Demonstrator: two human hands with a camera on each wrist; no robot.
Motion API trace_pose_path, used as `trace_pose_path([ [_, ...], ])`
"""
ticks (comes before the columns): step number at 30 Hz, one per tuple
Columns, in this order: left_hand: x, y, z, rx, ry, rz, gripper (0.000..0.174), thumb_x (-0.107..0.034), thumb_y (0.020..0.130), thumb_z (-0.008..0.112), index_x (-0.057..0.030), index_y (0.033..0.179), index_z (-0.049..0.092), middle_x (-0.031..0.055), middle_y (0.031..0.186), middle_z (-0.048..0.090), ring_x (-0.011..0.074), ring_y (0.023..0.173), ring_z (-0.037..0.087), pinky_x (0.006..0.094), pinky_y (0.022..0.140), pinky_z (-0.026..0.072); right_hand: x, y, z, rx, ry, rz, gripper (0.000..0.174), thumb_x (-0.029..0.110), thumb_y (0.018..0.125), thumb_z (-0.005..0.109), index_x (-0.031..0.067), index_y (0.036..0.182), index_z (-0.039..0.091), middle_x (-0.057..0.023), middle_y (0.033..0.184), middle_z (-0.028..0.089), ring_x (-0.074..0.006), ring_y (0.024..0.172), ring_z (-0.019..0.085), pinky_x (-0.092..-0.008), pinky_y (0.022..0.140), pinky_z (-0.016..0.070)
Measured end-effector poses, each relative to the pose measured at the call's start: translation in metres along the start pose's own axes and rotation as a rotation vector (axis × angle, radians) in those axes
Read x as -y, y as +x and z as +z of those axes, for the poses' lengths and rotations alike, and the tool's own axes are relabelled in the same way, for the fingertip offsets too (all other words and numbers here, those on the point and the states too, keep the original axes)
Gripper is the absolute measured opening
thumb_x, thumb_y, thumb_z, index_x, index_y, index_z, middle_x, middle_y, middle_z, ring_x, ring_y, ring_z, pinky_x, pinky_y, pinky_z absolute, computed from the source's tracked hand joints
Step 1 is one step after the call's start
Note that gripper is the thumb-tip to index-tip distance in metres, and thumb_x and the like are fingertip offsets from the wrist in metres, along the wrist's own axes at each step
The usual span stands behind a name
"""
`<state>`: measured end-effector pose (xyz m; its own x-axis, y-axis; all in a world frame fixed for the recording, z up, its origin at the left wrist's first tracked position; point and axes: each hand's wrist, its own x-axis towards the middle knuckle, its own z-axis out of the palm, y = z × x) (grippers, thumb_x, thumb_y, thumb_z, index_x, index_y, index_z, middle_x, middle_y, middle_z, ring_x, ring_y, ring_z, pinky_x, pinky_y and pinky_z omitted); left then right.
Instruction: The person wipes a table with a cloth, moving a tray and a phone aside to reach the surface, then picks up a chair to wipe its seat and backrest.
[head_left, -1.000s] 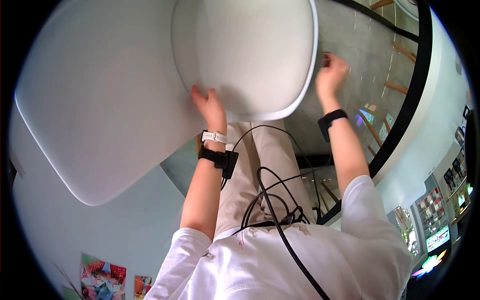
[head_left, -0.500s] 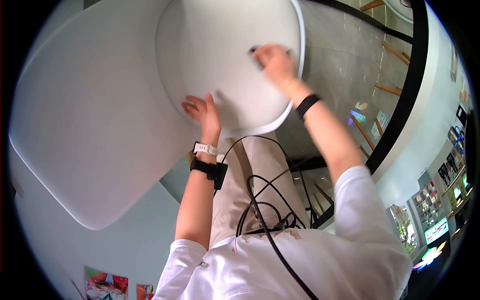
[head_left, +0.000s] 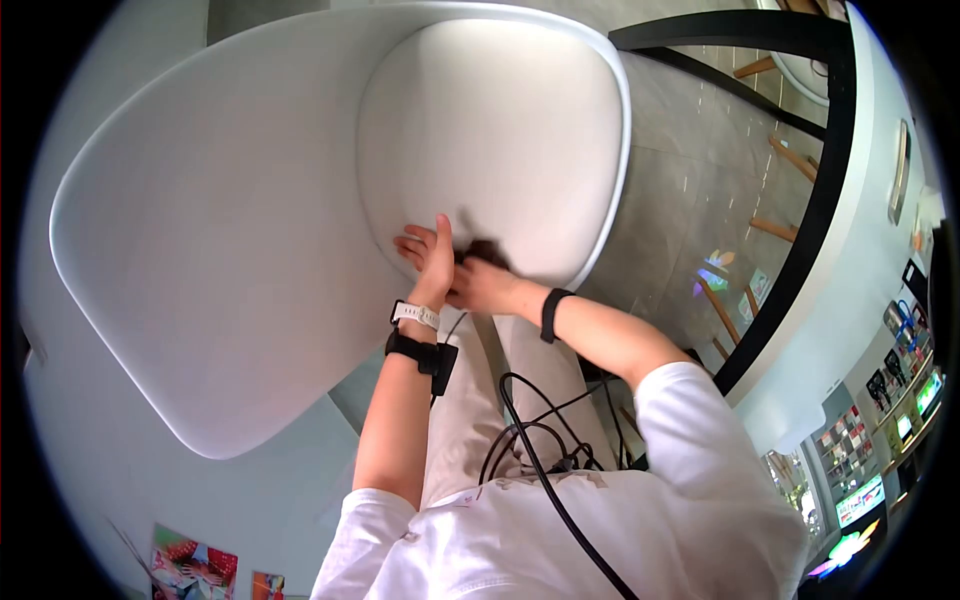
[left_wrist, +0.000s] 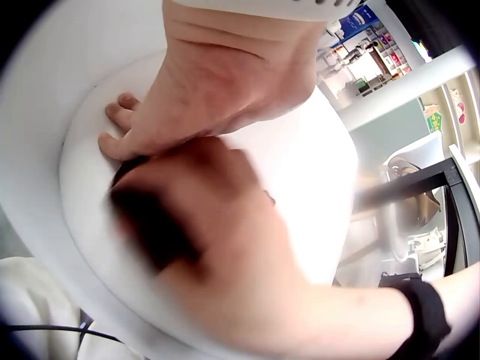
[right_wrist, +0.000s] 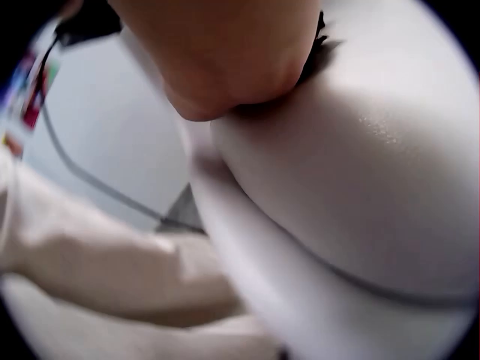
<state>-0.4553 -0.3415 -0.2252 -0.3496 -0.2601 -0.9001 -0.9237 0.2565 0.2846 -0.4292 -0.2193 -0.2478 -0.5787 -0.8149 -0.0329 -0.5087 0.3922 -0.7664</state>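
Note:
A white moulded chair (head_left: 230, 240) with a pale round seat pad (head_left: 510, 130) lies before me. My right hand (head_left: 490, 288) grips a dark, crumpled cloth (left_wrist: 154, 225) low against the pad, near its front-left edge. In the right wrist view a ragged black edge of the cloth (right_wrist: 319, 45) shows beside the hand, and a wet shine marks the pad. My left hand (head_left: 432, 258) is at the pad's edge right beside the right hand, its fingers loosely extended and holding nothing. Both hands overlap in the left wrist view, and the right is blurred.
Black cables (head_left: 540, 430) hang in front of my shirt and over my legs. To the right stands a white table with a black frame (head_left: 780, 330), with wooden chair legs (head_left: 720, 310) beyond it. Pictures (head_left: 195, 565) are on the wall at lower left.
My right hand has swung from right of the chair across the seat pad to beside my left hand, carrying the dark cloth. The chair sits lower in view, and the left hand stays near the pad's edge.

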Motion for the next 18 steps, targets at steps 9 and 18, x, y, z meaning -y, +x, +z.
trace_pose_path([
  [9, 0.012, 0.006, -0.016, 0.32, -0.339, 0.054, 0.089, -0.072, 0.087, 0.026, -0.001, 0.141, 0.024, 0.0256, 0.144, 0.026, 0.0287, 0.138, 0.015, 0.0378, 0.112, 0.0037, -0.168, 0.086, -0.14, -0.545, -0.685, 0.118, 0.015, 0.021, 0.08, 0.056, 0.0217, 0.095, 0.06, -0.0007, 0.098, 0.055, -0.0198, 0.094, 0.053, -0.036, 0.068, 0.0464],
  [18, -0.018, -0.016, -0.027, 0.269, -0.27, -0.072, 0.09, -0.071, 0.086, 0.024, 0.0016, 0.138, 0.029, 0.0271, 0.142, 0.028, 0.0302, 0.134, 0.021, 0.0384, 0.11, 0.0103, -0.191, -0.026, -0.174, -1.038, -0.489, 0.733, 0.019, 0.006, 0.074, 0.062, 0.0155, 0.091, 0.064, -0.0052, 0.093, 0.057, -0.0282, 0.091, 0.055, -0.0387, 0.075, 0.0474],
])
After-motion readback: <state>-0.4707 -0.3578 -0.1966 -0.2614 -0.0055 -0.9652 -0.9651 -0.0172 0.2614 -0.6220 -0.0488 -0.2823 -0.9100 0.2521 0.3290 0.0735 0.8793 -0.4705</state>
